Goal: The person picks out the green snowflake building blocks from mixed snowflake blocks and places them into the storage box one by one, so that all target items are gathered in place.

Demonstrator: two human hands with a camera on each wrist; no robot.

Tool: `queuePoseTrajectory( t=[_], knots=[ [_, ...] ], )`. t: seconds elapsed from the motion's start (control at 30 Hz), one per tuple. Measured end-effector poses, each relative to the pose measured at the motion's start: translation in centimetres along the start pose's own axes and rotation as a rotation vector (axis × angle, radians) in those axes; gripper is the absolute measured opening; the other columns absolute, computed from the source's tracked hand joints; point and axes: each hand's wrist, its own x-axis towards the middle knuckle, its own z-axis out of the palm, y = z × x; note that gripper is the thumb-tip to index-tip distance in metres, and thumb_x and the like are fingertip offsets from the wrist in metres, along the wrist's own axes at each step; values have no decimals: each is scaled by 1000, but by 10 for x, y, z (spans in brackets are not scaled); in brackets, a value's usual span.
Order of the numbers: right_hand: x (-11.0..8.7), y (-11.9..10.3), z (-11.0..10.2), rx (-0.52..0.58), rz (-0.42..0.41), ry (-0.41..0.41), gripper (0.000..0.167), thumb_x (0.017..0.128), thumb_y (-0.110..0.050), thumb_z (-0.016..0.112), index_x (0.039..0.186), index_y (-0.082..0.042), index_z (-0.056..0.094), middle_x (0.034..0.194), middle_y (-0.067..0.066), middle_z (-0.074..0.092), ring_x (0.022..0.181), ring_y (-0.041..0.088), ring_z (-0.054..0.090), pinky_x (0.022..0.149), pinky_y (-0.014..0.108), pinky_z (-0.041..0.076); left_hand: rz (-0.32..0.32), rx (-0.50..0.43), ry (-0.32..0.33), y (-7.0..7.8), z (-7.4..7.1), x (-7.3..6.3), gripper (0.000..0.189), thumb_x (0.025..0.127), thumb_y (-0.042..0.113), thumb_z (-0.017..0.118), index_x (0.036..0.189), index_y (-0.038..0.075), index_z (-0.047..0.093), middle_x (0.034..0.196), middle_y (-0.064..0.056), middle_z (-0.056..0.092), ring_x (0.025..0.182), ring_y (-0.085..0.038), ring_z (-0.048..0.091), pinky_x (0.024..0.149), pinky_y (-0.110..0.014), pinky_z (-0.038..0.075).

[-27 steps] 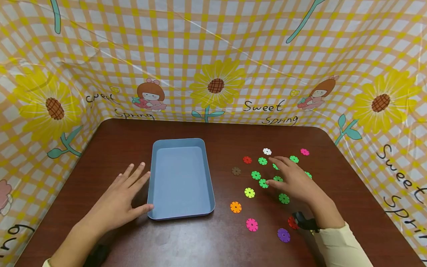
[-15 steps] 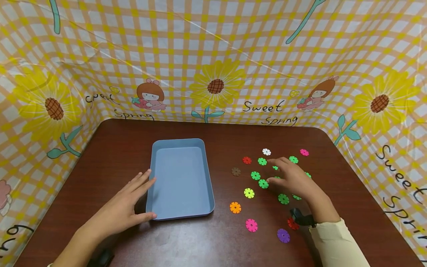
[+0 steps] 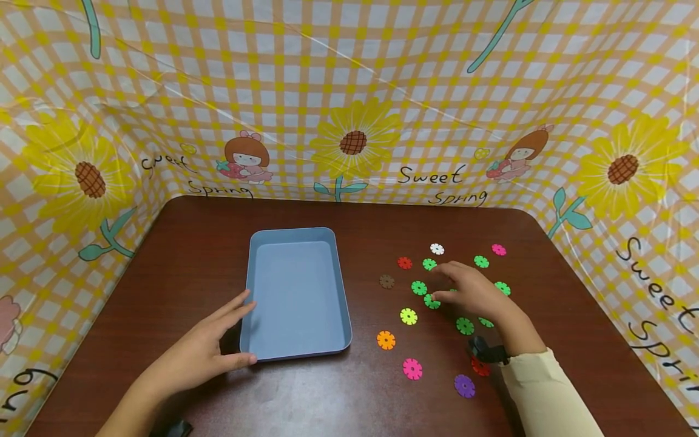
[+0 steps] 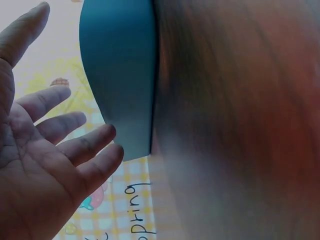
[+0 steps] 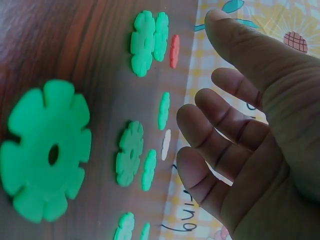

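My left hand (image 3: pixel 202 349) is spread at the near left corner of a light blue tray (image 3: pixel 295 297), fingertips over its left rim and thumb by the front rim. The left wrist view has those loosely bent fingers (image 4: pixel 87 145) beside the tray wall (image 4: pixel 122 75); contact is unclear. Over several flower-shaped plastic discs hovers my right hand (image 3: pixel 477 294), holding nothing, fingers relaxed. A green disc (image 3: pixel 432 301) lies under its thumb, another green disc (image 3: pixel 429 264) by its fingertips. Some discs are partly hidden beneath. In the right wrist view a green disc (image 5: pixel 47 150) looms close.
More discs lie scattered on the brown table (image 3: pixel 338 400): white (image 3: pixel 437 249), brown (image 3: pixel 386 281), yellow (image 3: pixel 408 316), orange (image 3: pixel 385 340), pink (image 3: pixel 412 369) and purple (image 3: pixel 465 386). A checkered sunflower cloth (image 3: pixel 349 73) hangs behind and along both sides.
My left hand has come down along the tray's left side toward its near corner. The right hand has shifted slightly left over the green discs. The discs lie as before.
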Motion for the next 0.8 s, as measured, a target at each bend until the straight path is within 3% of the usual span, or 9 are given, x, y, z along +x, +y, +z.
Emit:
queuePoseTrajectory(
  t=[0.37, 0.6, 0.8],
  knots=[
    [13, 3, 9, 31, -15, -51, 43, 87, -18, 78, 124, 0, 64, 122, 14, 63, 111, 33, 58, 93, 54, 47, -3, -27, -29, -7, 6, 5, 84, 86, 46, 76, 153, 10, 40, 163, -5, 24, 144, -30, 31, 104, -57, 38],
    [18, 3, 15, 45, -30, -83, 36, 88, -17, 77, 119, -2, 66, 114, 11, 64, 99, 26, 59, 87, 49, 48, -16, -47, -45, -12, 8, 5, 84, 86, 45, 76, 153, 9, 39, 164, -6, 22, 145, -32, 29, 104, -58, 36],
    [21, -2, 17, 43, -32, -100, 33, 88, -16, 77, 116, -3, 67, 107, 8, 63, 92, 23, 57, 82, 44, 48, -33, -65, -47, -18, 11, 2, 88, 87, 52, 71, 154, 7, 35, 165, -1, 17, 146, -24, 26, 106, -56, 35]
  ],
)
